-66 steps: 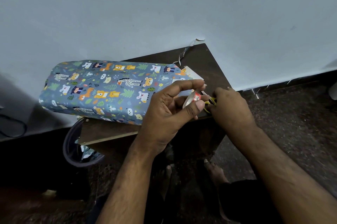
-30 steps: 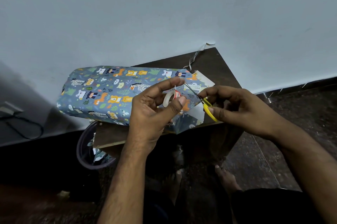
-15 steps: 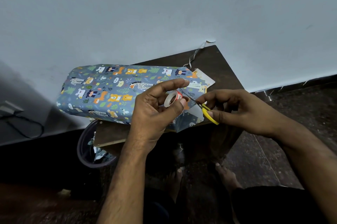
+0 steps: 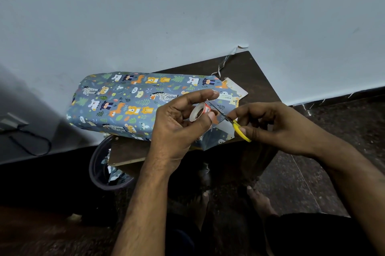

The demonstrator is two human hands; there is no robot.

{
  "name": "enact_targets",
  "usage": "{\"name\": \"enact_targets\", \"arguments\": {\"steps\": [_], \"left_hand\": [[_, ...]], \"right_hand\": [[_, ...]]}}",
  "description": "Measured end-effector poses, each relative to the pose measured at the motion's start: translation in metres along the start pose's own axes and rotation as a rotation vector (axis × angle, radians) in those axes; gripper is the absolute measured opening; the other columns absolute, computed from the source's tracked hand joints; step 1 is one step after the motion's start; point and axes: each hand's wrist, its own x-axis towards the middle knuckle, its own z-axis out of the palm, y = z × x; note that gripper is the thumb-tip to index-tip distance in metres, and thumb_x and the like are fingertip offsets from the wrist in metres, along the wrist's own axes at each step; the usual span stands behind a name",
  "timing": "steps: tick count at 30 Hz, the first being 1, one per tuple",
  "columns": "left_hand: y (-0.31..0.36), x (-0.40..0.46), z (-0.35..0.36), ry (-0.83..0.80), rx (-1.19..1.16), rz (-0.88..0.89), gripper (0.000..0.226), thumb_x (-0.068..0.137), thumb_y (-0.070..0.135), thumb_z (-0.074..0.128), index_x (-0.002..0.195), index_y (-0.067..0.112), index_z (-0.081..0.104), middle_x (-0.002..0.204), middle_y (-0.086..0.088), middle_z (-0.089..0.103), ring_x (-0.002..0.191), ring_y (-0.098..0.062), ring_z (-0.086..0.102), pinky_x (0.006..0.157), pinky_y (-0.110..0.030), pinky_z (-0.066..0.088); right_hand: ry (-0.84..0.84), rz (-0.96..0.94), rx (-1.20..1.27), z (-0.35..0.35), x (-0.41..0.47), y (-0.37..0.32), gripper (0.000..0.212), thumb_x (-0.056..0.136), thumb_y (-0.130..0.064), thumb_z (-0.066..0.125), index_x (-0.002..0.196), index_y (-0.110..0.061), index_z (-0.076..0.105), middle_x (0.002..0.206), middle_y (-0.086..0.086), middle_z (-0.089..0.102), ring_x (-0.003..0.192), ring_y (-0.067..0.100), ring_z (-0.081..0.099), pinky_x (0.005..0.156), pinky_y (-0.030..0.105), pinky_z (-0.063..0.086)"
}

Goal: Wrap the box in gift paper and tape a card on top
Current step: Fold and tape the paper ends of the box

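Observation:
The box (image 4: pixel 129 101), wrapped in blue-grey paper with cartoon animals, lies on a small dark wooden table (image 4: pixel 252 72) against the wall. Its right end paper hangs loose. My left hand (image 4: pixel 177 126) holds a small roll of clear tape (image 4: pixel 199 111) between thumb and forefinger, just above the box's right end. My right hand (image 4: pixel 277 126) grips yellow-handled scissors (image 4: pixel 239 128), their blades pointing at the tape strip by the roll. A white card (image 4: pixel 236 89) peeks out beyond the box's right end.
A dark round bin (image 4: pixel 104 168) with paper scraps stands under the table's left corner. A curled ribbon strip (image 4: pixel 225 62) lies at the table's back edge. A black cable (image 4: pixel 31 143) runs on the left. My bare feet (image 4: pixel 260 201) are on the dark floor below.
My right hand has lifted the scissors off the table and brought their blades up to the tape roll. My left hand has kept hold of the roll.

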Motion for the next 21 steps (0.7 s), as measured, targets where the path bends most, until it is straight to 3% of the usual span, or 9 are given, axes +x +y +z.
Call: {"name": "enact_targets", "arguments": {"steps": [2, 4, 6, 8, 12, 16, 18, 21], "left_hand": [[-0.001, 0.001, -0.001, 0.024, -0.004, 0.003, 0.034, 0.085, -0.002, 0.069, 0.118, 0.008, 0.071, 0.117, -0.004, 0.076, 0.097, -0.021, 0.074, 0.059, -0.014, 0.051], [-0.002, 0.001, -0.001, 0.057, -0.021, 0.008, 0.033, 0.085, -0.001, 0.068, 0.117, 0.009, 0.071, 0.117, -0.005, 0.076, 0.096, -0.023, 0.074, 0.056, -0.016, 0.051], [-0.003, 0.001, -0.001, 0.076, -0.026, 0.012, 0.033, 0.086, 0.000, 0.067, 0.117, 0.011, 0.071, 0.118, -0.005, 0.075, 0.098, -0.025, 0.075, 0.051, -0.020, 0.050], [-0.003, 0.001, -0.001, 0.073, -0.031, 0.011, 0.032, 0.087, 0.001, 0.068, 0.117, 0.012, 0.071, 0.119, -0.004, 0.075, 0.103, -0.026, 0.074, 0.052, -0.022, 0.052], [-0.005, 0.003, 0.004, 0.054, -0.060, 0.011, 0.035, 0.086, -0.001, 0.072, 0.121, 0.004, 0.069, 0.120, -0.007, 0.075, 0.110, -0.026, 0.072, 0.068, -0.023, 0.057], [-0.006, 0.002, 0.013, 0.011, -0.065, 0.017, 0.041, 0.085, 0.001, 0.071, 0.125, 0.000, 0.066, 0.124, -0.006, 0.073, 0.114, -0.026, 0.071, 0.091, -0.033, 0.059], [-0.007, 0.001, 0.016, -0.001, -0.053, 0.014, 0.042, 0.086, 0.000, 0.073, 0.127, 0.002, 0.066, 0.125, -0.005, 0.073, 0.115, -0.026, 0.070, 0.099, -0.040, 0.056], [-0.007, 0.000, 0.020, -0.003, -0.042, 0.016, 0.041, 0.086, -0.002, 0.074, 0.126, 0.007, 0.068, 0.123, -0.003, 0.074, 0.115, -0.026, 0.070, 0.102, -0.045, 0.054]], "right_hand": [[0.004, -0.007, -0.025, 0.001, 0.000, 0.000, 0.029, 0.090, -0.028, 0.071, 0.118, -0.024, 0.071, 0.092, -0.008, 0.071, 0.076, 0.004, 0.058, 0.069, 0.015, 0.043], [0.005, -0.002, -0.073, 0.000, -0.001, 0.000, 0.028, 0.092, -0.033, 0.072, 0.119, -0.028, 0.069, 0.095, -0.010, 0.070, 0.079, 0.005, 0.058, 0.069, 0.010, 0.040], [0.049, 0.011, -0.123, 0.000, -0.001, 0.002, 0.028, 0.093, -0.040, 0.069, 0.120, -0.034, 0.067, 0.097, -0.008, 0.069, 0.080, 0.007, 0.056, 0.068, 0.013, 0.040], [0.195, 0.041, -0.164, -0.001, 0.001, 0.005, 0.027, 0.095, -0.039, 0.069, 0.120, -0.036, 0.064, 0.096, -0.006, 0.068, 0.078, 0.007, 0.054, 0.068, 0.018, 0.042], [0.428, 0.235, -0.466, -0.002, 0.001, 0.011, 0.029, 0.092, -0.036, 0.070, 0.115, -0.032, 0.053, 0.091, -0.009, 0.066, 0.085, 0.017, 0.061, 0.073, 0.037, 0.050], [0.432, 0.387, -0.765, 0.004, 0.004, 0.013, 0.011, 0.091, -0.033, 0.067, 0.096, -0.026, 0.060, 0.081, -0.006, 0.061, 0.090, 0.028, 0.062, 0.065, 0.035, 0.046], [0.423, 0.433, -0.835, 0.008, 0.008, 0.013, 0.005, 0.092, -0.029, 0.066, 0.096, -0.026, 0.067, 0.089, -0.004, 0.061, 0.098, 0.026, 0.059, 0.066, 0.032, 0.039], [0.401, 0.494, -0.872, 0.014, 0.012, 0.018, 0.013, 0.095, -0.022, 0.062, 0.100, -0.027, 0.073, 0.103, -0.002, 0.060, 0.107, 0.023, 0.053, 0.067, 0.032, 0.040]]}}
